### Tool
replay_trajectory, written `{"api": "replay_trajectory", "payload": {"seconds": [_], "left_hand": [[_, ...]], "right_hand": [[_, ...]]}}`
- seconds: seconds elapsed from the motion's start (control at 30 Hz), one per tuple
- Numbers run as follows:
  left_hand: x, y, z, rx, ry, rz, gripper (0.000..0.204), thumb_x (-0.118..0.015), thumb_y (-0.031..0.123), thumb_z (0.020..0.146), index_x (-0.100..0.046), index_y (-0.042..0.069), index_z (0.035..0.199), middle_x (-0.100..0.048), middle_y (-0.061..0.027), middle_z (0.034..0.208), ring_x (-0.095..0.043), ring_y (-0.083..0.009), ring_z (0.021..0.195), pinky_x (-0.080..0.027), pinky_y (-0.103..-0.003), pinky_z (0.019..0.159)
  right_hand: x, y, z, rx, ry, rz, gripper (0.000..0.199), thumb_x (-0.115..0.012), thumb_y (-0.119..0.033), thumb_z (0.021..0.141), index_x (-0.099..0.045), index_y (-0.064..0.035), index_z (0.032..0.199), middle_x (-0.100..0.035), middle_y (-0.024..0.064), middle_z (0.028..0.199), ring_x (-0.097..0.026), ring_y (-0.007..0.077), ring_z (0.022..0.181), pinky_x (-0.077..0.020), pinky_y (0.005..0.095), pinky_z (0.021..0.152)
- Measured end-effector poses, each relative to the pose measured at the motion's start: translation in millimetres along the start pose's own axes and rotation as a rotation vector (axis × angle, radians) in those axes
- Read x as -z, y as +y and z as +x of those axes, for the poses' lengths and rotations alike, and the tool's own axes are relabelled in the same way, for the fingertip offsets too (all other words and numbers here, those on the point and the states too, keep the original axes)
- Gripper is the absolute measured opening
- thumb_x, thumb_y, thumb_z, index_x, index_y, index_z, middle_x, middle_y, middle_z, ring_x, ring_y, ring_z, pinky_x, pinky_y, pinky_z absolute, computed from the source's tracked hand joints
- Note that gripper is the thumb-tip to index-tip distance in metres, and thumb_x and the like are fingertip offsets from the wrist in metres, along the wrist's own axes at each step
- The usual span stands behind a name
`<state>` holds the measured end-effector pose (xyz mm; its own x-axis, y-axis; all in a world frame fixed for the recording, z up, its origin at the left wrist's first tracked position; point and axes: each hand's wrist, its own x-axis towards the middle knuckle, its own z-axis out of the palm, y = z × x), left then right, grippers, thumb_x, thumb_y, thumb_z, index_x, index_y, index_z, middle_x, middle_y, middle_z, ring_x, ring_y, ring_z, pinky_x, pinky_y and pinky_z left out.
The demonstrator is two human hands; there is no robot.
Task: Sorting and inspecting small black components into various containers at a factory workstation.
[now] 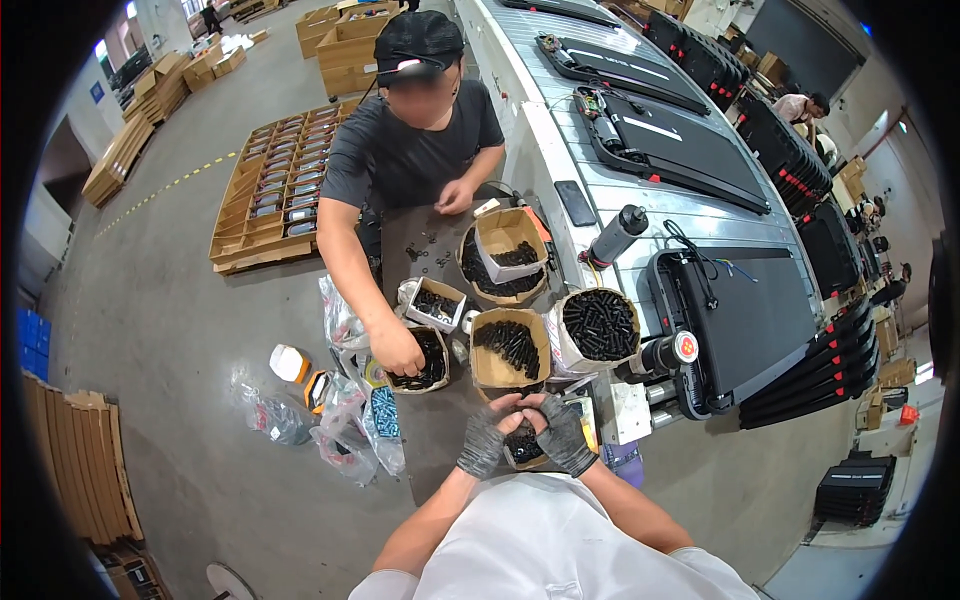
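My left hand (484,446) and my right hand (564,436), both in grey fingerless gloves, meet at the fingertips over the near edge of a dark table (432,462). Their fingers are pinched together; anything between them is too small to make out. Partly hidden beneath them sits a small box of black parts (524,450). Just beyond my fingertips stands an open cardboard box (490,374) holding short black screw-like pieces. To its right, a taller white-sided box (568,362) is filled with black bolt-like pieces (602,324).
Across the table a person (420,150) reaches one hand into a box of dark parts (421,384). A conveyor (560,130) with black flat machines runs along the right. Plastic bags (345,440) lie at left, near a bag of blue pieces (385,412).
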<state>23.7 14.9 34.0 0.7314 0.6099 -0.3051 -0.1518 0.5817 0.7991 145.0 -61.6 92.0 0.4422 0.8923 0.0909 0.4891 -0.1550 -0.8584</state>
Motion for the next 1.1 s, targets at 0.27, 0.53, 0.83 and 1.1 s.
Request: {"api": "replay_trajectory", "payload": {"seconds": [0.27,0.53,0.83,1.1], "left_hand": [[1,20,7,-0.111,-0.008,0.168,0.043,-0.064,0.011,0.081,-0.055,0.002,0.122,-0.059,-0.0053,0.103,-0.055,-0.0142,0.096,-0.045,-0.028,0.086],[12,12,10,-0.03,0.003,0.02,0.048,-0.06,0.015,0.082,-0.049,0.002,0.128,-0.058,-0.0077,0.107,-0.054,-0.0149,0.096,-0.046,-0.028,0.082],[83,-13,-18,0.067,0.257,-0.012,0.036,-0.059,0.014,0.087,-0.055,0.002,0.12,-0.065,-0.0078,0.096,-0.06,-0.0145,0.084,-0.05,-0.028,0.072],[117,-17,-42,0.129,0.425,0.008,0.029,-0.057,0.012,0.089,-0.058,0.001,0.116,-0.065,-0.0078,0.093,-0.06,-0.0135,0.08,-0.05,-0.027,0.07]], "right_hand": [[6,-3,13,-0.145,-0.072,0.031,0.015,-0.062,-0.007,0.084,-0.063,-0.0016,0.098,-0.065,0.0094,0.088,-0.062,0.0191,0.083,-0.0478,0.0288,0.076],[14,10,33,-0.02,-0.002,-0.162,0.011,-0.061,-0.009,0.085,-0.063,-0.0014,0.093,-0.064,0.0113,0.083,-0.063,0.0216,0.078,-0.0486,0.0301,0.07],[3,64,102,0.018,-0.306,-0.432,0.012,-0.059,-0.005,0.079,-0.062,-0.0049,0.09,-0.064,0.0155,0.089,-0.062,0.0336,0.085,-0.0478,0.0419,0.076],[-21,82,117,-0.072,-0.431,-0.604,0.014,-0.06,-0.006,0.076,-0.064,-0.0064,0.09,-0.063,0.0155,0.093,-0.061,0.0346,0.09,-0.0489,0.0417,0.08]]}}
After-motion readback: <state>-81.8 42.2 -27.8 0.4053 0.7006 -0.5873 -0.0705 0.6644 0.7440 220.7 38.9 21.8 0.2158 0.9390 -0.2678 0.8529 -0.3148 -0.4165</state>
